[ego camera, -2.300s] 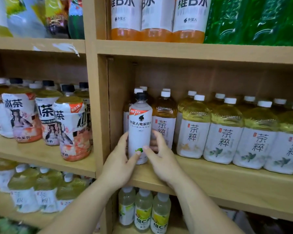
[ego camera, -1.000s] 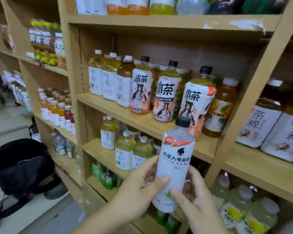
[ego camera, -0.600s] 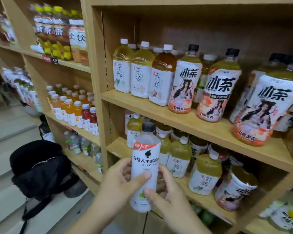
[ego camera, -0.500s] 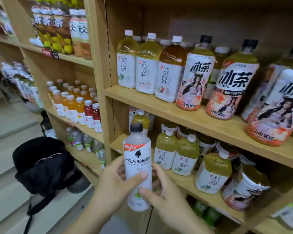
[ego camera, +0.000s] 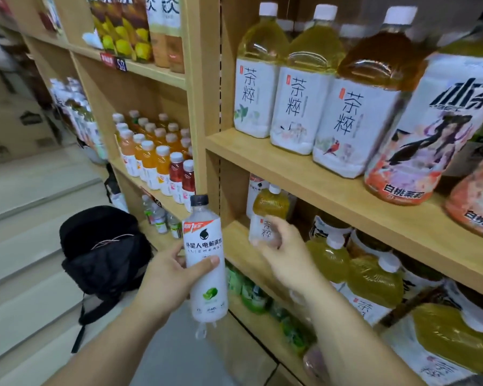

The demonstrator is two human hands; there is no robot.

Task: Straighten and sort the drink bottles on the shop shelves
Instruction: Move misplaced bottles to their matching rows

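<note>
I hold a white electrolyte water bottle (ego camera: 207, 263) in my left hand (ego camera: 168, 277). My thumb (ego camera: 207, 262) is across the front of its label and my fingers go round the back. The bottle stands almost straight up, with its black cap on top, out in the air in front of the shelves. It is not on any shelf yet.

My right hand (ego camera: 285, 249) is free of this bottle. It reaches to the right, into the lower shelf (ego camera: 243, 246), and its fingers are closing on a small green tea bottle (ego camera: 268, 215) that stands upright near the shelf's left wall. I cannot tell if the grip is tight yet, because the fingers look blurry.

Behind the tea bottle I see a white bottle (ego camera: 255, 190) that looks like the one I hold. So I think my bottle belongs back there, up and to the right of my left hand. The tea bottle is in the way, and my right hand is nearer to it.
</note>
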